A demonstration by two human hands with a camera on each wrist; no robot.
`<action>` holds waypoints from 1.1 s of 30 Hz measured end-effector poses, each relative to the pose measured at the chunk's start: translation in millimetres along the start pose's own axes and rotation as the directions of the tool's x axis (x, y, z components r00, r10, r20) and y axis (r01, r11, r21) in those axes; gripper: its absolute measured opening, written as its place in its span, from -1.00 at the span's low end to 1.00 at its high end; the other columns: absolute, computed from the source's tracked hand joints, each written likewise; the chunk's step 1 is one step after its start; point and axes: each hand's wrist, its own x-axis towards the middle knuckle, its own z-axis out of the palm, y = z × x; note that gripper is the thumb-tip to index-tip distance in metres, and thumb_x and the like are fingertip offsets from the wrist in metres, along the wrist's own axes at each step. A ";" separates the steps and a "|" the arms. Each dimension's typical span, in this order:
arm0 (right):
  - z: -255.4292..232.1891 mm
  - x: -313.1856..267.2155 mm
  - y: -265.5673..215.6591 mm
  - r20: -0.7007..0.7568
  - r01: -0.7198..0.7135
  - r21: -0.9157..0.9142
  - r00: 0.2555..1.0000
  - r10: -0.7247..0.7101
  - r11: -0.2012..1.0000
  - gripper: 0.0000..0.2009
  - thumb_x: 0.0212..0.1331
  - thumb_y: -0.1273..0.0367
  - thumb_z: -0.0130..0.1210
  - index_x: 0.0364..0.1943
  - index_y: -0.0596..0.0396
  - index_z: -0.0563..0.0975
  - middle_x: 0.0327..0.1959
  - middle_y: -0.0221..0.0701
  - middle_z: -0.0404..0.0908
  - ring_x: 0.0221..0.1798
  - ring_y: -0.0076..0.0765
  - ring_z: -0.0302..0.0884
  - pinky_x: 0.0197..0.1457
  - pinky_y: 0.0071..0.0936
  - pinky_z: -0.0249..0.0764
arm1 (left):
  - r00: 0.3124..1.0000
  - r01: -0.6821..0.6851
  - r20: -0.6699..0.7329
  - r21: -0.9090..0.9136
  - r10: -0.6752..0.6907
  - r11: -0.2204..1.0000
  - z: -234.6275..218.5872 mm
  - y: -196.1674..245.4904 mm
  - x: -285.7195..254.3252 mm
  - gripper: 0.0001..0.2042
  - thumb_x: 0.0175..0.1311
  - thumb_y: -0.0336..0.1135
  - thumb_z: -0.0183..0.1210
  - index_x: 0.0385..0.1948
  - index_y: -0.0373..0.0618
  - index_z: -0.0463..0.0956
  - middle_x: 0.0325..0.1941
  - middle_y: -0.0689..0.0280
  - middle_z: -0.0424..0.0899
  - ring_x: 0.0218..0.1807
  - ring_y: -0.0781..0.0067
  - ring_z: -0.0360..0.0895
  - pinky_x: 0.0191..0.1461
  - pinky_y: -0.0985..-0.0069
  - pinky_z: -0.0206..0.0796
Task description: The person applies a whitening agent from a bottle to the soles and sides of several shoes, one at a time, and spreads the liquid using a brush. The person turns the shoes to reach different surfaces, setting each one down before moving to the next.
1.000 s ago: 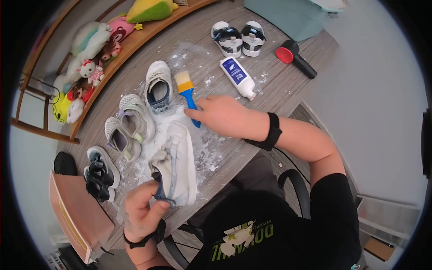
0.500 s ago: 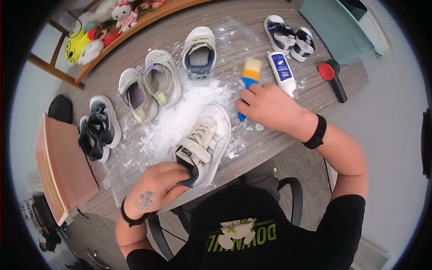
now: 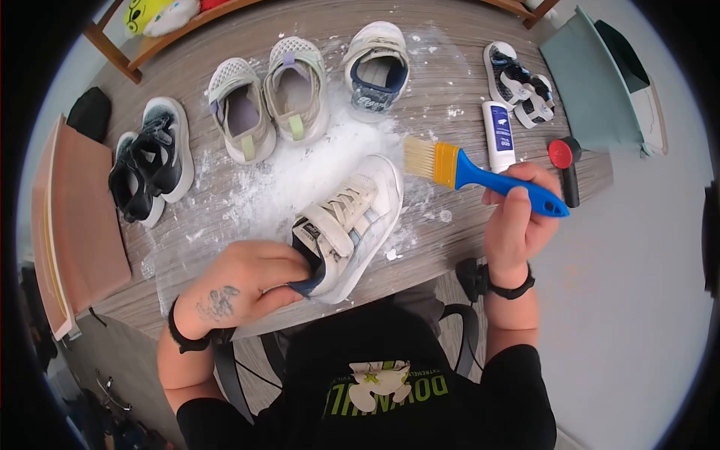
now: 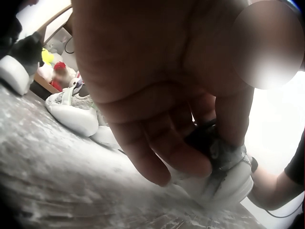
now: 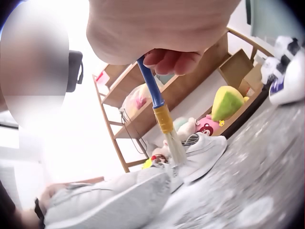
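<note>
My left hand [image 3: 251, 281] pinches the heel collar of a white sneaker [image 3: 360, 217], thumb outside and fingers inside the opening. The sneaker has a strap and laces, and its toe points away from me. In the left wrist view the fingers [image 4: 188, 160] cover much of the dark heel lining. My right hand [image 3: 525, 217] grips the blue handle of a flat paintbrush [image 3: 487, 180]. The brush is raised, its pale bristles pointing left just beyond the sneaker's toe. White powder [image 3: 315, 161] lies thick on the table around the sneaker.
Across the table stand another white sneaker [image 3: 377, 75], a pale mesh pair [image 3: 296, 90] and black shoes [image 3: 154, 157]. On the right are a white bottle [image 3: 498, 135], sandals [image 3: 517, 86], a black-and-red tool [image 3: 565, 161] and a teal bin [image 3: 600, 90]. A pink bin [image 3: 82, 225] stands left.
The right hand has picked the paintbrush up from the table and turned it so the bristles face left. The left hand has turned the sneaker from its side to sole-down. The head view has shifted.
</note>
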 end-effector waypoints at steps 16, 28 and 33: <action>5.8 -73.6 -42.0 0.588 0.633 -0.012 0.630 -0.507 0.774 -0.82 0.07 0.34 0.31 -0.32 0.11 0.60 -0.44 -0.41 0.47 -0.44 -0.30 0.49 -0.41 -0.40 0.50 | 0.998 0.046 0.040 -0.084 -0.043 0.995 -4.3 -7.6 0.0 -0.75 -0.02 -0.46 0.36 -0.26 -0.25 0.59 -0.23 0.11 0.65 -0.20 -0.05 0.59 -0.14 0.27 0.44; 7.7 -78.0 -44.3 0.529 0.601 -0.003 0.679 -0.508 0.799 -0.80 0.02 0.40 0.30 -0.28 0.11 0.56 -0.44 -0.40 0.44 -0.48 -0.32 0.46 -0.49 -0.43 0.44 | 0.998 0.034 0.053 -0.061 -0.030 0.998 -4.2 -2.4 3.0 -0.76 0.00 -0.47 0.37 -0.27 -0.30 0.57 -0.23 0.08 0.65 -0.21 -0.05 0.60 -0.14 0.28 0.44; 7.8 -93.5 -49.1 0.530 0.535 0.229 0.632 -0.565 0.813 -0.84 0.17 0.38 0.26 -0.25 0.11 0.55 -0.45 -0.39 0.46 -0.48 -0.34 0.46 -0.49 -0.45 0.43 | 0.994 0.078 0.085 -0.059 -0.073 0.995 -5.7 2.4 5.6 -0.76 0.01 -0.49 0.36 -0.28 -0.31 0.57 -0.23 0.08 0.64 -0.23 0.00 0.60 -0.15 0.31 0.44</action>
